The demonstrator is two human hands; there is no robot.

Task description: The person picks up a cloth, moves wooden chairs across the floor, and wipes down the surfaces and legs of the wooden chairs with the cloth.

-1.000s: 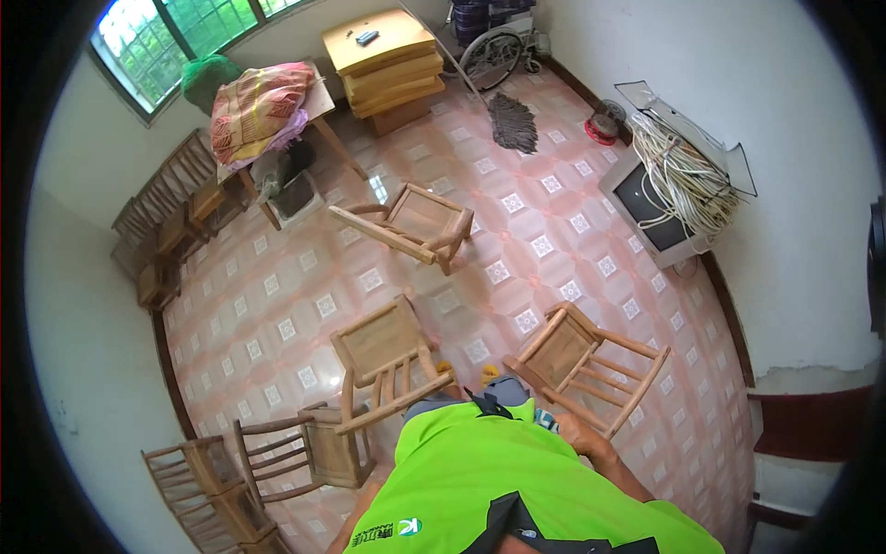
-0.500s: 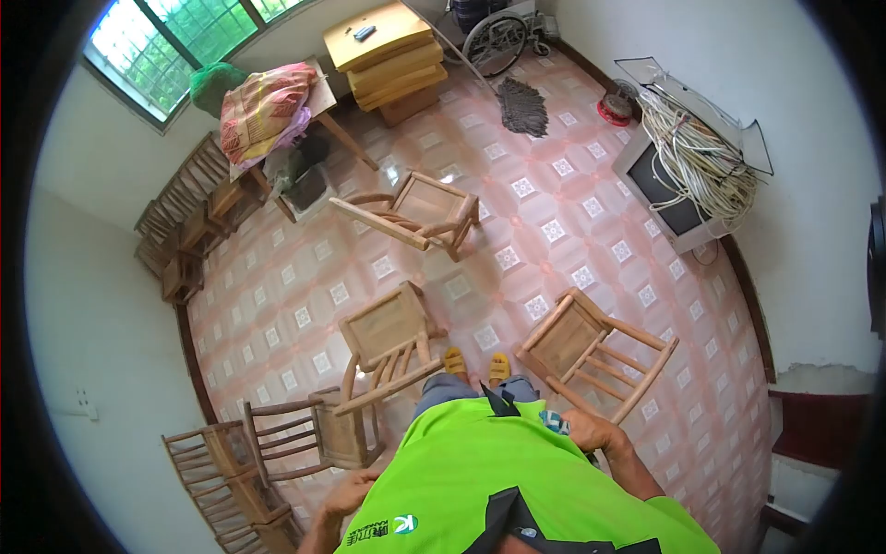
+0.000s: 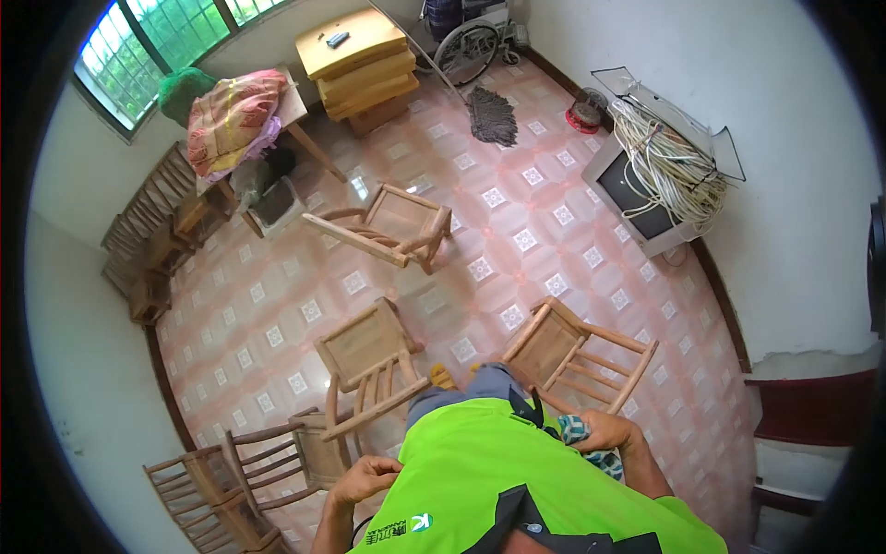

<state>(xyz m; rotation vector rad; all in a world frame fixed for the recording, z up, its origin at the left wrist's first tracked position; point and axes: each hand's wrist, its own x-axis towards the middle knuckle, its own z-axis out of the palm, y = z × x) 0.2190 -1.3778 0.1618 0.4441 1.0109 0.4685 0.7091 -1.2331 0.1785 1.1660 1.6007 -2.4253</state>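
Note:
My right hand [image 3: 607, 431] is closed around a blue, white and dark checked cloth [image 3: 574, 429], at the right side of the bright green shirt [image 3: 489, 462]. More of that patterned cloth hangs below the hand. On the other side, my left hand [image 3: 366, 479] has its fingers curled together at the shirt's left edge; whether they pinch anything is hidden. One wooden chair [image 3: 365, 342] stands just ahead of my legs on the left, and another wooden chair [image 3: 572, 355] is close on the right, near my right hand.
Farther ahead is a third wooden chair [image 3: 401, 222]. More chairs [image 3: 198, 499] line the lower left. A mop [image 3: 491, 115] lies by a wheelchair [image 3: 466, 51]. Coiled cable [image 3: 664, 171] rests on an old television [image 3: 632, 189] at the right wall. A cloth-covered table [image 3: 238, 120] stands by the window.
The view has shifted, so the room sits farther left. My left hand has risen a little with its fingers drawn together. More of the checked cloth shows below my right hand.

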